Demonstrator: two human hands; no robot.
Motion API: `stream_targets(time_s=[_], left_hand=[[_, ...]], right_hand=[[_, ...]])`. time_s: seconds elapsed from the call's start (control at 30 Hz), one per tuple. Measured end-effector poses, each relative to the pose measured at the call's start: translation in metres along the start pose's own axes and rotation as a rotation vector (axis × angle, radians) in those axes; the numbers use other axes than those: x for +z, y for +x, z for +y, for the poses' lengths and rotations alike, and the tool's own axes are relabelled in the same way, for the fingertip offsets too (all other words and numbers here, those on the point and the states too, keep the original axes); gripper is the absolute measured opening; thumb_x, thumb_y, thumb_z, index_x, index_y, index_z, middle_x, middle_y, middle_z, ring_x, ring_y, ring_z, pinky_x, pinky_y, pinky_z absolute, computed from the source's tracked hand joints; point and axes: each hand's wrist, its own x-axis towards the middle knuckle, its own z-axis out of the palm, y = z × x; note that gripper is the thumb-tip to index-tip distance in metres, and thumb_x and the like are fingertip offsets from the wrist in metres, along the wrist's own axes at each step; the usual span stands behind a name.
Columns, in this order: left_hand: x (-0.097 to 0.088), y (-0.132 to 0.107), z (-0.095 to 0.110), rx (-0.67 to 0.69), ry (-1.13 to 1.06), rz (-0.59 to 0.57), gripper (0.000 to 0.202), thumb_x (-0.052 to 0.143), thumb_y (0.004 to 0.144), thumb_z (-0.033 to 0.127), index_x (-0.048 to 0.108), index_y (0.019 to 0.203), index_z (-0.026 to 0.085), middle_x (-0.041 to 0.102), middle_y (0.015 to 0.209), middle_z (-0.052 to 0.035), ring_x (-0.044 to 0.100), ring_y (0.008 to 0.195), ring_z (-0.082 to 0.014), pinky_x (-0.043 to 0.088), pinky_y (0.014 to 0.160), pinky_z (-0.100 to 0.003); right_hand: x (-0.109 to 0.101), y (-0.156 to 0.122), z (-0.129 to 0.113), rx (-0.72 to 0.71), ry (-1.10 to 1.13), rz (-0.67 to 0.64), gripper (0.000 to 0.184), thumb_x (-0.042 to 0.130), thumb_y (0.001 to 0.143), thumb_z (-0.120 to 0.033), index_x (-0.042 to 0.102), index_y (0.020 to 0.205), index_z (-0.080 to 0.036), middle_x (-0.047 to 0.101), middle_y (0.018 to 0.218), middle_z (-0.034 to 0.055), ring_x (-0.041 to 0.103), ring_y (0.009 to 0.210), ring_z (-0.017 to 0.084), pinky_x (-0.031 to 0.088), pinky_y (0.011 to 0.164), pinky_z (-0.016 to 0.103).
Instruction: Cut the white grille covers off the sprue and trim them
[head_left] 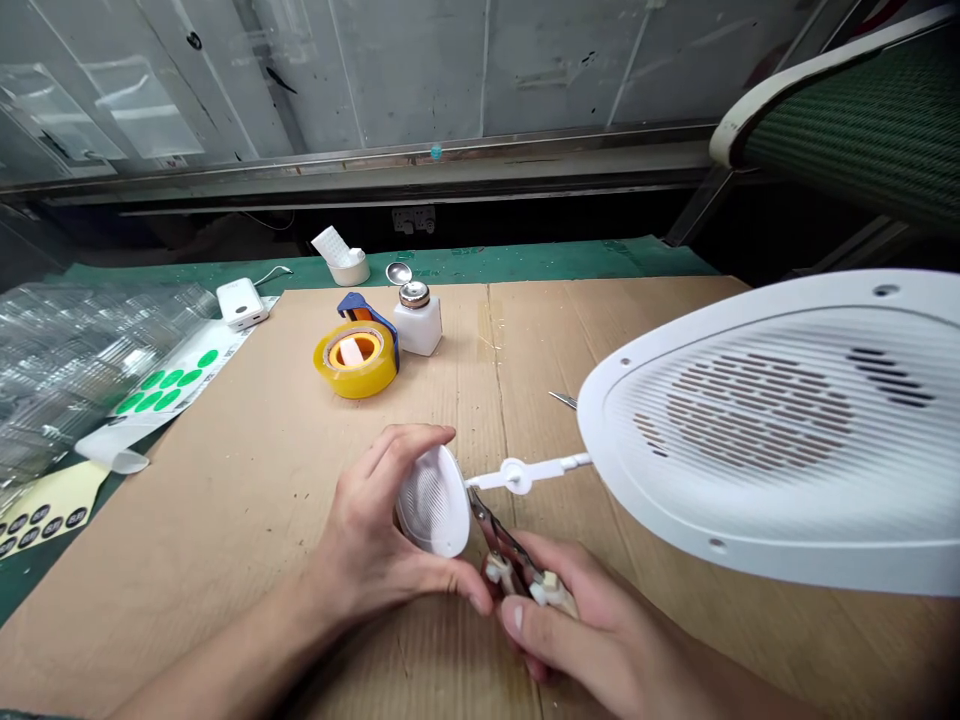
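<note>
My left hand (382, 530) is wrapped round a small oval white plastic part (437, 502) with a ribbed face. A thin white plastic runner (516, 476) joins that part to a large white plastic cover (757, 430) on the right, which has rows of slots and a few screw holes. In my right hand (577, 620) is a pair of nippers (510, 545) with pale handles. Their jaw tips sit at the runner's left end, right beside the small part's edge. Whether the jaws touch the runner is hard to tell.
Brown cardboard (262, 500) covers the table. Toward the back stand a yellow tape roll (357, 375) on a blue dispenser and a white pump bottle (418, 322). A metal tool tip (562, 400) pokes out behind the cover. Clear plastic packs (75, 350) and sticker sheets (169, 385) lie left.
</note>
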Motion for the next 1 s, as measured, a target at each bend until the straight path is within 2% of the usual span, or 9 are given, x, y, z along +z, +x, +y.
stream_targets(time_s=[0.27,0.4,0.47,0.53,0.63,0.73,0.9,1.0], left_hand=[[-0.001,-0.001,-0.001,0.021,-0.006,-0.013,0.100,0.085,0.045,0.068,0.049,0.127,0.022,0.062,0.108,-0.0085,0.061,0.092,-0.0228,0.053,0.076,-0.032],[-0.001,0.000,0.000,0.023,-0.017,-0.030,0.097,0.087,0.047,0.064,0.049,0.126,0.023,0.062,0.107,-0.0081,0.061,0.092,-0.0228,0.053,0.079,-0.032],[-0.001,0.000,0.000,0.025,-0.018,-0.036,0.096,0.086,0.047,0.065,0.050,0.126,0.023,0.061,0.107,-0.0084,0.061,0.094,-0.0232,0.053,0.080,-0.032],[-0.001,0.000,0.001,0.025,-0.013,-0.043,0.096,0.085,0.048,0.065,0.050,0.126,0.023,0.061,0.107,-0.0092,0.061,0.095,-0.0237,0.053,0.081,-0.032],[-0.001,0.000,0.001,0.022,0.008,-0.041,0.093,0.088,0.049,0.061,0.051,0.126,0.022,0.061,0.108,-0.0095,0.061,0.097,-0.0239,0.053,0.081,-0.032],[-0.002,-0.001,0.002,0.026,0.029,-0.045,0.091,0.089,0.051,0.057,0.052,0.126,0.023,0.061,0.110,-0.0092,0.061,0.100,-0.0237,0.053,0.084,-0.031],[-0.003,0.000,0.003,0.028,0.053,-0.037,0.086,0.088,0.054,0.057,0.054,0.124,0.022,0.062,0.108,-0.0085,0.063,0.097,-0.0230,0.054,0.083,-0.031],[-0.003,0.000,0.003,0.026,0.061,-0.033,0.084,0.086,0.054,0.060,0.055,0.122,0.022,0.063,0.107,-0.0094,0.064,0.096,-0.0242,0.054,0.081,-0.032]], right_hand=[[0.000,-0.001,-0.004,0.007,-0.013,0.007,0.040,0.053,0.086,-0.048,0.063,0.116,-0.022,0.065,0.088,0.0029,0.057,0.076,0.019,0.045,0.073,0.035],[0.002,-0.001,-0.005,-0.036,-0.026,0.002,0.038,0.052,0.087,-0.048,0.066,0.112,-0.023,0.065,0.090,0.0040,0.058,0.083,0.023,0.044,0.085,0.041],[0.003,-0.001,-0.001,-0.061,-0.064,0.044,0.044,0.054,0.086,-0.051,0.065,0.118,-0.025,0.065,0.104,0.0073,0.056,0.100,0.029,0.040,0.095,0.047],[0.003,-0.002,0.004,-0.078,-0.099,0.090,0.052,0.055,0.085,-0.055,0.061,0.127,-0.027,0.060,0.124,0.0092,0.049,0.117,0.036,0.032,0.104,0.053],[0.002,-0.003,0.011,-0.021,-0.097,0.047,0.061,0.053,0.086,-0.061,0.051,0.139,-0.030,0.055,0.136,0.0078,0.042,0.127,0.038,0.024,0.111,0.056],[0.000,-0.003,0.012,0.037,-0.122,0.018,0.063,0.052,0.088,-0.062,0.048,0.142,-0.030,0.054,0.138,0.0072,0.041,0.129,0.036,0.021,0.113,0.056],[0.002,-0.003,0.008,-0.057,-0.183,0.077,0.053,0.049,0.090,-0.057,0.055,0.135,-0.031,0.060,0.127,0.0081,0.048,0.121,0.038,0.029,0.107,0.057],[0.002,-0.003,0.008,-0.054,-0.230,0.085,0.052,0.047,0.090,-0.059,0.057,0.132,-0.030,0.061,0.122,0.0088,0.050,0.116,0.037,0.031,0.104,0.057]])
